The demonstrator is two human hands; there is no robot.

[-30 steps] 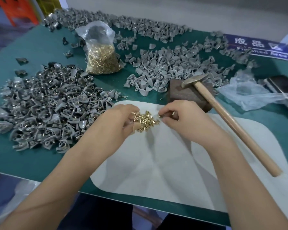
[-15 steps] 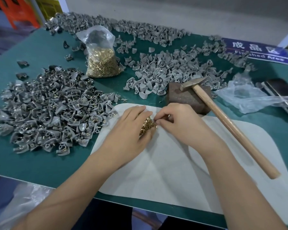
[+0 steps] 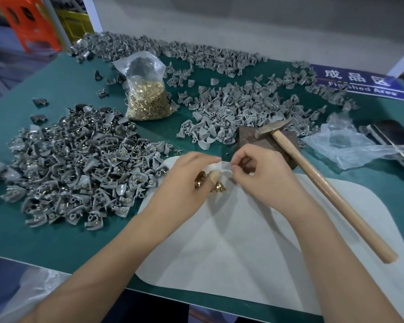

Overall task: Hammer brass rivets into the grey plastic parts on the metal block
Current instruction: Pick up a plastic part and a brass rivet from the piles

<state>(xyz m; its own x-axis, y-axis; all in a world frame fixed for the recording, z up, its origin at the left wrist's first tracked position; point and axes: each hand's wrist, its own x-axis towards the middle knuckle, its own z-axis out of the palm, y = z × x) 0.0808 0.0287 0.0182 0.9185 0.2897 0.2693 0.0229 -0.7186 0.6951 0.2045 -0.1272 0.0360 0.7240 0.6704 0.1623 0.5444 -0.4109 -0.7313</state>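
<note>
While the left hand (image 3: 187, 183) cups a small clump of brass rivets (image 3: 200, 180) against its palm, thumb laid across them, some of the loose rivets could well slip out between the fingers onto the white mat (image 3: 243, 241) beneath and scatter, since nothing encloses them but a half-curled grip. The right hand (image 3: 259, 173), just beside the left and touching it at the fingertips, has thumb and forefinger pinched together as if on a single rivet; the piece itself is too small to make out, and a slip there would drop it among the others. No grey plastic part sits on the metal block (image 3: 266, 141) just beyond the right hand, so no hammering can begin yet. A hammer (image 3: 313, 173) rests with its head on that block and its wooden handle trailing out to the right of the right forearm; a careless elbow could knock it off. Beyond the left hand stands a clear plastic bag (image 3: 147, 94), knotted at the top and about half full of brass rivets. Left of the left hand lies a heap of riveted grey parts (image 3: 75, 171); beyond both hands spreads a heap of bare grey plastic parts (image 3: 238, 113). Right of the right hand lies a crumpled empty-looking plastic bag (image 3: 345, 145).
</note>
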